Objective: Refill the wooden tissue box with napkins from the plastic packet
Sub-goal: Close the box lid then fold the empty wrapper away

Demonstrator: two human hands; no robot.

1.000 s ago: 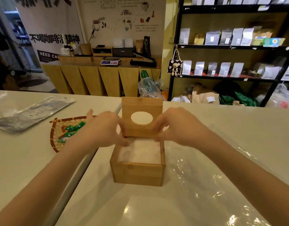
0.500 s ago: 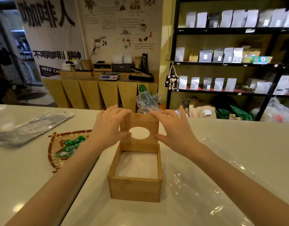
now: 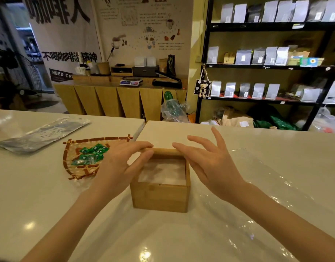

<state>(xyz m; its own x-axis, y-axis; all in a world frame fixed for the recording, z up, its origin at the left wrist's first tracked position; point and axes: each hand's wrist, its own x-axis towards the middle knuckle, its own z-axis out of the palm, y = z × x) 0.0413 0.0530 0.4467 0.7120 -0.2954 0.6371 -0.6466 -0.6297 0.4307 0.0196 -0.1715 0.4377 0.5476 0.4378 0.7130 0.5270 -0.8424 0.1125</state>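
The wooden tissue box (image 3: 160, 197) stands on the white counter in front of me, open, with white napkins (image 3: 162, 173) filling its inside. Its hinged lid (image 3: 166, 151) leans forward over the far rim and shows only its thin edge. My left hand (image 3: 117, 167) pinches the lid's left end between thumb and fingers. My right hand (image 3: 210, 163) has its fingers spread, the fingertips resting on the lid's right end. A crumpled clear plastic packet (image 3: 266, 176) lies flat on the counter to the right of the box and reaches under it.
A woven basket (image 3: 68, 163) with green wrapped sweets sits left of the box. Further left lies a flat silver-grey pouch (image 3: 41, 133). A seam (image 3: 142, 127) divides the counter into two tops. Shelves and a wooden cabinet stand beyond.
The lid, upright with its round hole facing me before, has tipped forward over the box. Both hands moved with its top edge. The view shifted upward.
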